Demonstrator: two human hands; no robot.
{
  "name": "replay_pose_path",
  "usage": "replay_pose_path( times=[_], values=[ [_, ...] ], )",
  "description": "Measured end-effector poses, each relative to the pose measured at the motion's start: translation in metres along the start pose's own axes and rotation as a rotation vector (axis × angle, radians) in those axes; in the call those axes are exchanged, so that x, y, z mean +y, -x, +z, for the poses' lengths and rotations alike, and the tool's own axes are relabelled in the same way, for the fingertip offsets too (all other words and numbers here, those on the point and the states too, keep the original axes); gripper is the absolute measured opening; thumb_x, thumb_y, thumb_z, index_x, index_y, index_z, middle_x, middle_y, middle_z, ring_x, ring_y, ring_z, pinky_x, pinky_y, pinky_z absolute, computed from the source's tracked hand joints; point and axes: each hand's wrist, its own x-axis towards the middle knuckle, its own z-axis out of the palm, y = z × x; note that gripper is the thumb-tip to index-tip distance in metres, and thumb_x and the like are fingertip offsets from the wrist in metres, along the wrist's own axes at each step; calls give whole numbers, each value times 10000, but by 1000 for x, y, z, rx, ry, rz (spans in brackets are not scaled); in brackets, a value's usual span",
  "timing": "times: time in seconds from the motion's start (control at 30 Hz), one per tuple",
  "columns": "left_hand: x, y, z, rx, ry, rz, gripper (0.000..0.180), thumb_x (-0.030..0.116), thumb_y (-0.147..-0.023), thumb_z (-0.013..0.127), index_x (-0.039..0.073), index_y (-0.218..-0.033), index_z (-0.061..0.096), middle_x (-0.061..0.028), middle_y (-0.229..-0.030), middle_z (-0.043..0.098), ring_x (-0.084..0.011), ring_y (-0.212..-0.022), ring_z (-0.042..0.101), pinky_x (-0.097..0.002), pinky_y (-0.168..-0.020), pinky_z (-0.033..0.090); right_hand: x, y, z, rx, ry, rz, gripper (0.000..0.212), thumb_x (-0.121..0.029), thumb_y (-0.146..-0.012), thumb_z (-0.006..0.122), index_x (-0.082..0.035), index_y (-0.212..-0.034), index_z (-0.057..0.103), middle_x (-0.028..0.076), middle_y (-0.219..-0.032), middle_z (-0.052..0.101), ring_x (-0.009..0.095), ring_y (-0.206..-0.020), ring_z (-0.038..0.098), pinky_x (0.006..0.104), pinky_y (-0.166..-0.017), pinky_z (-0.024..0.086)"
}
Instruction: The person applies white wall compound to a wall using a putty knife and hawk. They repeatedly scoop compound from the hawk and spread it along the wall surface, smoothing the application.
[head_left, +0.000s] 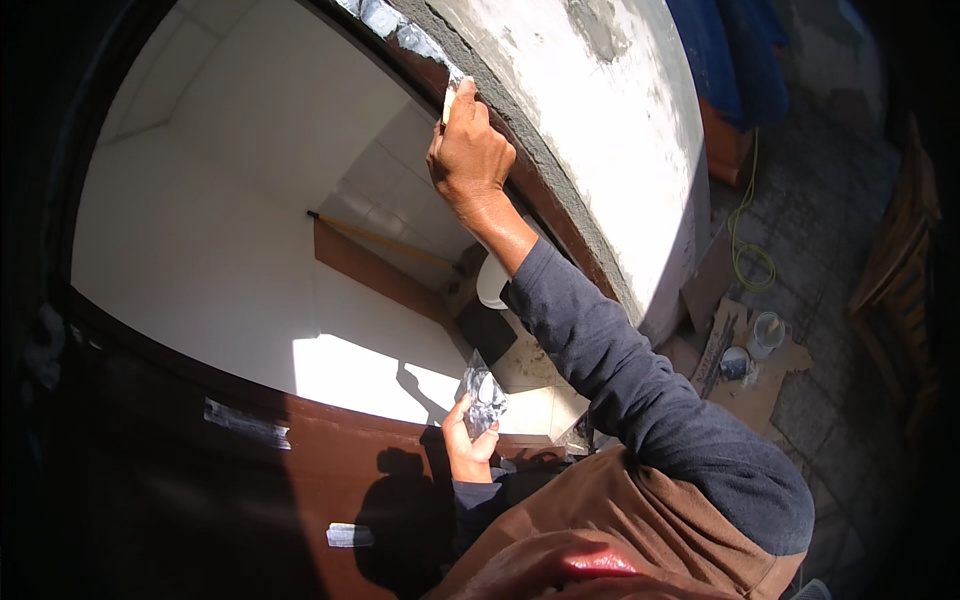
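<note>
My right hand [472, 150] reaches up to the dark brown frame [565, 215]. Its fingers are closed round a small tool with a pale yellow edge [448, 106]; most of it is hidden by the hand, so I cannot tell its kind. The tool meets the end of a strip of shiny whitish paste [418, 42] on the frame, beside the wall's rough grey edge. Lower down, my left hand [468, 443] grips a clear, pointed plastic piece [487, 397] smeared with white and grey paste. Its thumb and fingers press on the piece's lower end.
A brown door panel [240, 510] bears silvery tape-like patches [348, 535]. Beyond the opening are a yellow pole [385, 240] and a white bowl-shaped fixture [492, 283]. To the right, a clear tub [767, 335] stands on cardboard [765, 390], near a coiled yellow-green hose [755, 275].
</note>
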Motion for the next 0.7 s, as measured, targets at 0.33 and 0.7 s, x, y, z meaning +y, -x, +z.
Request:
replay_pose_path(
  times=[0.33,0.7],
  values=[
    [1,0,-2,-13,-14,-6,174,182,-963,585,82,-1061,687,-40,-970,758,-213,-837,728,-354,-640,537,-10,-3,-8,27,-39,28,575,-200,-875,660,44,-1358,466,177,-893,660,351,-671,701,469,-566,556],
    [1,-2,-4,-49,-4,1,191,174,-963,576,72,-1085,681,-61,-989,757,-219,-842,731,-354,-613,541,2,18,-10,76,-34,36,590,-189,-868,672,17,-1377,457,162,-919,657,360,-698,690,476,-605,554]
  ],
)
